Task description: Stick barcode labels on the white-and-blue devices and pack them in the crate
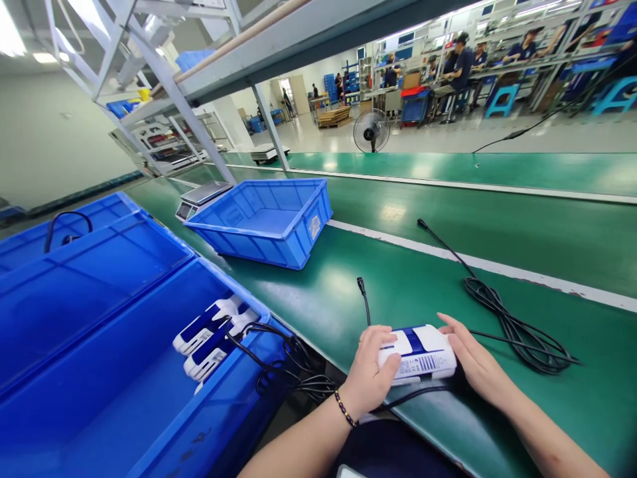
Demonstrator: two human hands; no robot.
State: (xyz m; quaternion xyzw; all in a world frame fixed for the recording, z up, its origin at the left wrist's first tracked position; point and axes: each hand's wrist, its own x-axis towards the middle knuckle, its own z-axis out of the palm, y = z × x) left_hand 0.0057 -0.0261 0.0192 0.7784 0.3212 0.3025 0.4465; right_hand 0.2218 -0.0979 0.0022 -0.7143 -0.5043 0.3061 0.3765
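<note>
A white power adapter with a blue band and a barcode label [418,355] lies on the green table near its front edge. My left hand [371,372] wraps round its left end, thumb on top. My right hand [472,362] rests against its right end with the fingers laid along it. A black cable [365,302] runs from the adapter towards a small plug. A loose bundle of black cable [517,325] lies to the right of my right hand.
A large blue bin [99,372] at the left holds two more white and blue adapters [212,335] with tangled black cables. An empty blue tray [263,222] and a scale [202,196] stand farther back. A fan [371,131] and seated people are beyond the belt.
</note>
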